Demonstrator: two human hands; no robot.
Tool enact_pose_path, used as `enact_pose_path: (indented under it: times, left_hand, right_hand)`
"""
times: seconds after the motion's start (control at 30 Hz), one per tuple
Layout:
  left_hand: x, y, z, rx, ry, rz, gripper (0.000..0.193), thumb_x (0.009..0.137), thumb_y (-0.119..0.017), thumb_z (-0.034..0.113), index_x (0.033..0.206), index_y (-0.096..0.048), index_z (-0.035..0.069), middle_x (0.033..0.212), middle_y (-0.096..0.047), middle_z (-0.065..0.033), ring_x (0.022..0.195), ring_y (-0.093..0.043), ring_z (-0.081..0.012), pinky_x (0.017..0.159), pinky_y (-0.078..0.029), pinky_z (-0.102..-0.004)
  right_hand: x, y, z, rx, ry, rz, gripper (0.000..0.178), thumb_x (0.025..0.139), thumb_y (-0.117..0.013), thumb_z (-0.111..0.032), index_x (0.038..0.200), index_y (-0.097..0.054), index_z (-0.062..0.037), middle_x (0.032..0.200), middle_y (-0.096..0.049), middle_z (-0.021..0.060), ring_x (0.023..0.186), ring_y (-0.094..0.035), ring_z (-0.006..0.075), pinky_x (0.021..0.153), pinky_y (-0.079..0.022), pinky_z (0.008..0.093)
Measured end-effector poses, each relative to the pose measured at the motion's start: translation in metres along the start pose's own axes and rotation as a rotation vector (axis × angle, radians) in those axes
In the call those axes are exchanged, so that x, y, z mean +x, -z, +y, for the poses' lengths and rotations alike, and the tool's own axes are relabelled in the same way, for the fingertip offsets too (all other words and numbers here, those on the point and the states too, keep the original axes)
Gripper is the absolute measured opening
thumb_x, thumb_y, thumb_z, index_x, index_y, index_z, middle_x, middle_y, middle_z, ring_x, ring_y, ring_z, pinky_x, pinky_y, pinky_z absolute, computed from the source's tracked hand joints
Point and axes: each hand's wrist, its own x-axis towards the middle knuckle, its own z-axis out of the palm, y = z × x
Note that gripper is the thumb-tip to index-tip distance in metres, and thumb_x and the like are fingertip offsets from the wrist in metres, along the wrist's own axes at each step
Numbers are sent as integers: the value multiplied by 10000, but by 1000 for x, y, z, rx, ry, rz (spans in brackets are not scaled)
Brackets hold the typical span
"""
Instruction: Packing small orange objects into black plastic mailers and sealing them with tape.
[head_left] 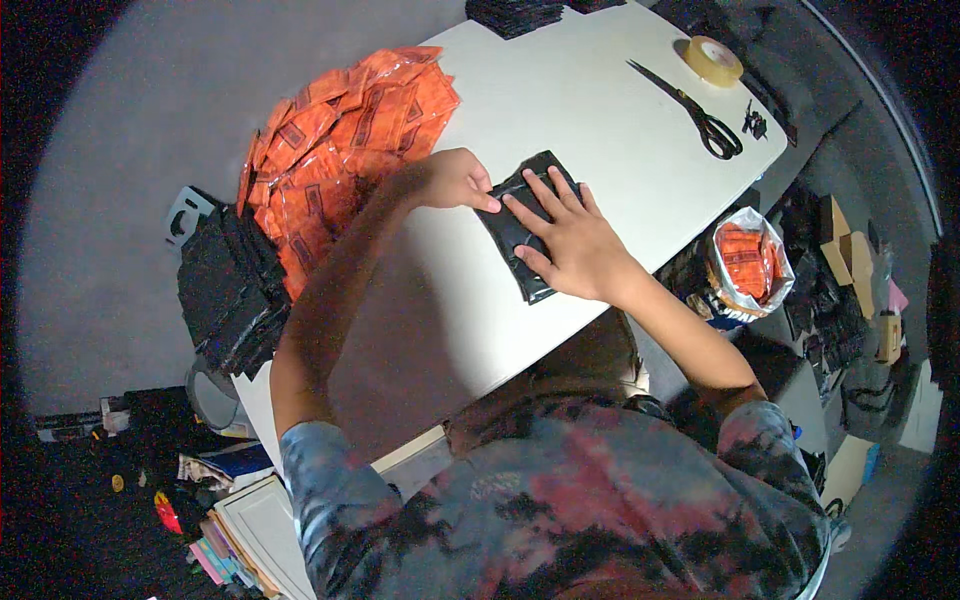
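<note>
A flat black plastic packet (537,287) lies on the white table in front of me, its glossy surface creased. My right hand (575,240) rests flat on top of it with the fingers spread. At the packet's left edge, my left hand (455,180) is curled, with thumb and fingers closed on that edge; the fingers partly hide the grip. Left of this hand is a large heap of orange packets (335,140) in clear wrap. A stack of black plastic packets (230,285) sits at the table's left end, below the orange heap.
Black-handled scissors (690,108) and a roll of tape (713,62) lie at the table's far right, near small black bits (755,122). More black packets (515,15) are at the far edge. A lined bin (750,265) holding orange packets stands beside the table's right edge.
</note>
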Motion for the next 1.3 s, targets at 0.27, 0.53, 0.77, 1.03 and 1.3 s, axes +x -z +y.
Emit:
enact_pose_path:
  times: [0.27,0.53,0.77,1.03,1.3]
  left_hand:
    - [-8,1,34,210,109,155,436,690,-941,390,872,-779,29,755,-746,-116,727,-733,-239,687,-570,-377]
    - [-9,-6,19,218,125,289,445,631,-966,367,827,-740,37,721,-730,-113,721,-734,-248,686,-579,-380]
    - [-9,-8,17,110,180,261,457,637,-970,344,867,-729,32,771,-734,-122,725,-725,-231,668,-571,-381]
    - [-32,-41,23,136,-127,670,403,752,-915,323,972,-738,36,902,-723,-132,804,-697,-242,715,-545,-391]
    - [-65,-97,103,493,12,666,392,913,-745,398,1037,-741,26,979,-683,-174,911,-688,-362,830,-564,-463]
  right_hand:
    - [-2,8,-5,-56,-68,-26,673,983,-523,-529,1591,-439,-255,1697,-266,189,1538,-166,565,1230,-181,685]
    - [5,-1,-2,-39,113,79,777,959,-566,-605,1601,-409,-196,1653,-339,225,1528,-277,490,1239,-221,627]
    - [6,-1,-2,-61,94,57,802,955,-557,-621,1607,-395,-183,1659,-324,218,1535,-264,483,1241,-218,624]
    - [3,9,12,284,92,134,763,1009,-541,-523,1575,-399,-32,1664,-289,251,1548,-240,472,1237,-238,614]
    - [-11,11,41,98,120,77,570,1045,-555,-357,1473,-521,18,1635,-367,222,1533,-325,387,1230,-277,599]
